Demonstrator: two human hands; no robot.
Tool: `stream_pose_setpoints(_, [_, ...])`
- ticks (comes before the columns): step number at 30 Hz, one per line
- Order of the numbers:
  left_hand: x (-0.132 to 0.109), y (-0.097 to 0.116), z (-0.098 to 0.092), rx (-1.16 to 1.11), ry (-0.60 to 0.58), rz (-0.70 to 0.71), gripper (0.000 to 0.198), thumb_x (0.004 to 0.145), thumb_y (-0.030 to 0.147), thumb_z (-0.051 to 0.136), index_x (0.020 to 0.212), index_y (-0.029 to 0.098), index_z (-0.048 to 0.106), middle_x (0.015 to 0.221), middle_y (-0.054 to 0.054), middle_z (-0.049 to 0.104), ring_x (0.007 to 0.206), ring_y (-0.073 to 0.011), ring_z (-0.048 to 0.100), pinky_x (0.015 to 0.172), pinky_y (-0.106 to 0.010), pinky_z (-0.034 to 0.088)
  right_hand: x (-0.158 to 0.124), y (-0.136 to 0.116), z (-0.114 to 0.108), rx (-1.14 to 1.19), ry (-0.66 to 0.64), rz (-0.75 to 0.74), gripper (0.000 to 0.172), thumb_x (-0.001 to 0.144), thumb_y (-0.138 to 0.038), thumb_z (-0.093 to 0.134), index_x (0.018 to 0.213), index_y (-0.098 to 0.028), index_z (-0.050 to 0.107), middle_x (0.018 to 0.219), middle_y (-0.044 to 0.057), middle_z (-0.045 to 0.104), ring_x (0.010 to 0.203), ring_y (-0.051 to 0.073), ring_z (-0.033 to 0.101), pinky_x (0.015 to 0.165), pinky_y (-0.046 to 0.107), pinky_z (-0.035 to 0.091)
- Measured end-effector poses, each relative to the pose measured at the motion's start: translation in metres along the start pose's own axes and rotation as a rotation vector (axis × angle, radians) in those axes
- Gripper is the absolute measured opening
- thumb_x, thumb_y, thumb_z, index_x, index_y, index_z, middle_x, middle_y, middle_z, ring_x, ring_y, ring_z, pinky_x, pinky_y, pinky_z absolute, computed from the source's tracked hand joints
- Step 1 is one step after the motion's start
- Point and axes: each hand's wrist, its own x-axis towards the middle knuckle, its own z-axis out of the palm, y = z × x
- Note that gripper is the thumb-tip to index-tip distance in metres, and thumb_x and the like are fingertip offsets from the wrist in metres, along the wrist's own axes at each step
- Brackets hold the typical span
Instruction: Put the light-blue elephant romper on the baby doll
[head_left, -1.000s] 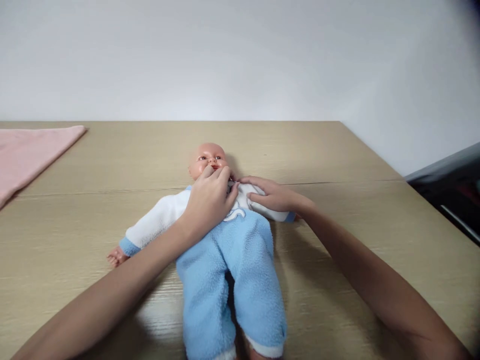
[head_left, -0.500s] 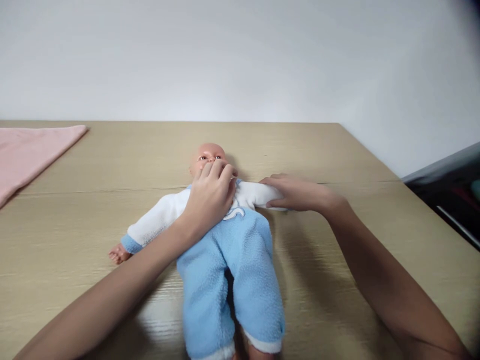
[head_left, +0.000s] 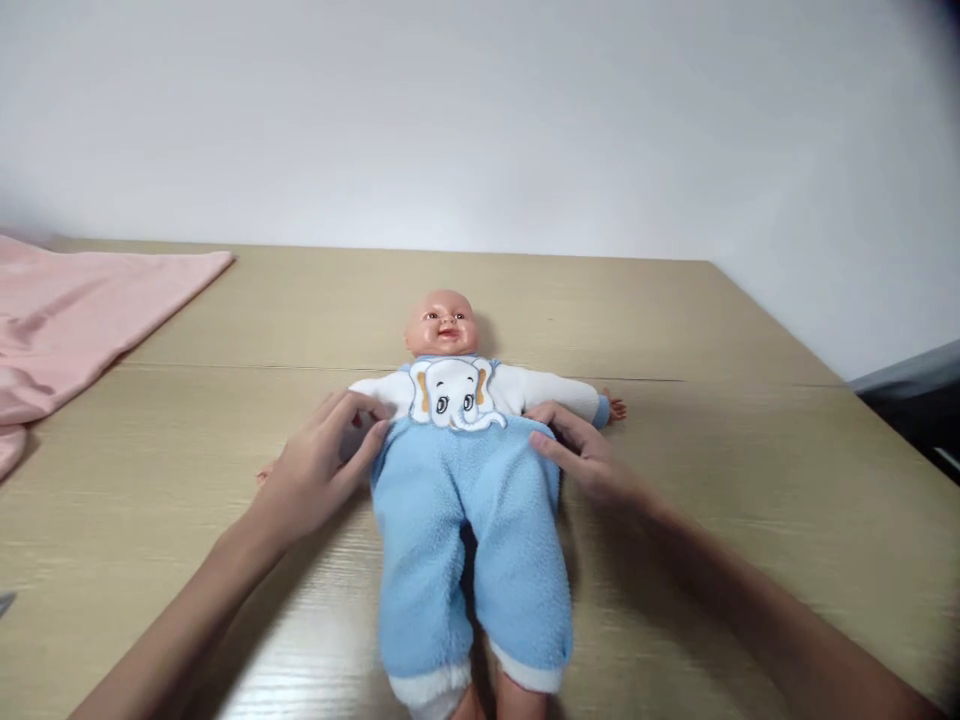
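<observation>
Both bare forearms reached forward and drew slightly together. The left hand (head_left: 315, 470) lay palm down and uncurled, its fingers (head_left: 367, 440) loosely spread and pointing forward and to the right, the thumb farther forward than the fingers. The right hand (head_left: 585, 455) was relaxed too, its fingers (head_left: 553, 450) pointing left toward the left fingertips, well apart from them.

The bare, slim left forearm (head_left: 187, 610) and right forearm (head_left: 750, 605) end in the bare left grip (head_left: 315, 480) and right grip (head_left: 589, 462).
</observation>
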Motion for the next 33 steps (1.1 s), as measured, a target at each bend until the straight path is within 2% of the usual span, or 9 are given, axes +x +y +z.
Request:
stream_pose_setpoints(5, [-0.025,-0.013,0.007,-0.017,-0.123,-0.055,0.029,0.118,0.054,0.049,0.125,0.029,0.064,0.127,-0.004,0.074,0.121,-0.0301,0.063,0.113,-0.052,0.035,0.002,0.020,0.009,0.360,0.109,0.132,0.048,0.099,-0.068,0.079,0.095,-0.027,0.055,0.084,-0.004,0.041,0.073,0.016,0.035,0.067,0.030,0.032])
stream_pose_setpoints(8, [-0.028,-0.010,0.010,-0.049,-0.162,-0.088,0.029,0.118,0.055,0.049,0.123,0.030,0.062,0.124,-0.002,0.074,0.121,-0.0306,0.061,0.115,-0.053,0.030,0.003,0.017,0.012,0.351,0.143,0.127,0.045,0.096,-0.060,0.086,0.100,-0.028,0.055,0.089,-0.004,0.046,0.077,0.017,0.042,0.069,0.030,0.036])
stream_pose_setpoints(11, [-0.028,-0.007,0.013,-0.106,-0.172,-0.135,0.033,0.116,0.060,0.049,0.117,0.030,0.063,0.119,-0.003,0.074,0.120,-0.0331,0.057,0.115,-0.055,0.030,0.002,0.016,0.014,0.171,0.224,0.040,0.038,0.095,-0.049,0.087,0.109,-0.029,0.058,0.100,-0.001,0.054,0.093,0.021,0.055,0.083,0.033,0.045])
stream_pose_setpoints(17, [-0.030,0.004,0.016,-0.214,-0.218,-0.237,0.040,0.113,0.067,0.045,0.114,0.031,0.063,0.121,-0.005,0.071,0.122,-0.0357,0.050,0.117,-0.058,0.030,-0.001,0.020,0.012,-0.289,0.335,-0.219,0.017,0.109,-0.036,0.067,0.122,-0.029,0.060,0.116,0.005,0.059,0.105,0.025,0.059,0.098,0.043,0.050])
stream_pose_setpoints(22, [-0.028,0.003,0.023,-0.164,-0.158,-0.247,0.040,0.114,0.063,0.042,0.104,0.029,0.060,0.107,-0.005,0.070,0.112,-0.0334,0.053,0.113,-0.055,0.035,0.003,0.024,-0.011,-0.793,0.583,-0.395,0.027,0.106,-0.027,0.070,0.131,-0.026,0.060,0.128,0.014,0.069,0.121,0.034,0.066,0.106,0.055,0.053])
stream_pose_setpoints(24, [-0.026,-0.002,0.027,-0.115,-0.075,-0.253,0.035,0.114,0.058,0.042,0.105,0.028,0.059,0.108,-0.006,0.072,0.112,-0.0335,0.054,0.111,-0.054,0.038,0.005,0.027,-0.028,-0.966,0.573,-0.428,0.039,0.104,-0.027,0.073,0.141,-0.024,0.060,0.138,0.018,0.071,0.132,0.039,0.066,0.115,0.062,0.049])
stream_pose_setpoints(27, [-0.025,-0.009,0.033,-0.025,0.025,-0.208,0.026,0.114,0.049,0.042,0.106,0.027,0.054,0.110,-0.006,0.075,0.105,-0.0317,0.060,0.110,-0.054,0.039,0.007,0.035,-0.053,-1.051,0.416,-0.410,0.052,0.103,-0.035,0.076,0.151,-0.022,0.060,0.149,0.020,0.071,0.140,0.043,0.066,0.121,0.064,0.048])
stream_pose_setpoints(30, [-0.027,-0.013,0.036,0.042,0.037,-0.162,0.022,0.113,0.045,0.043,0.107,0.027,0.054,0.110,-0.006,0.079,0.101,-0.0318,0.066,0.111,-0.056,0.038,0.007,0.042,-0.071,-0.987,0.283,-0.368,0.052,0.104,-0.042,0.076,0.150,-0.022,0.063,0.141,0.017,0.077,0.131,0.040,0.073,0.114,0.058,0.055])
stream_pose_setpoints(33, [-0.029,-0.014,0.035,0.072,0.084,-0.147,0.020,0.114,0.044,0.048,0.119,0.027,0.058,0.110,-0.005,0.081,0.105,-0.0337,0.069,0.110,-0.057,0.039,0.005,0.042,-0.080,-0.977,0.311,-0.381,0.044,0.102,-0.043,0.079,0.140,-0.023,0.070,0.128,0.014,0.083,0.116,0.038,0.078,0.102,0.054,0.057])
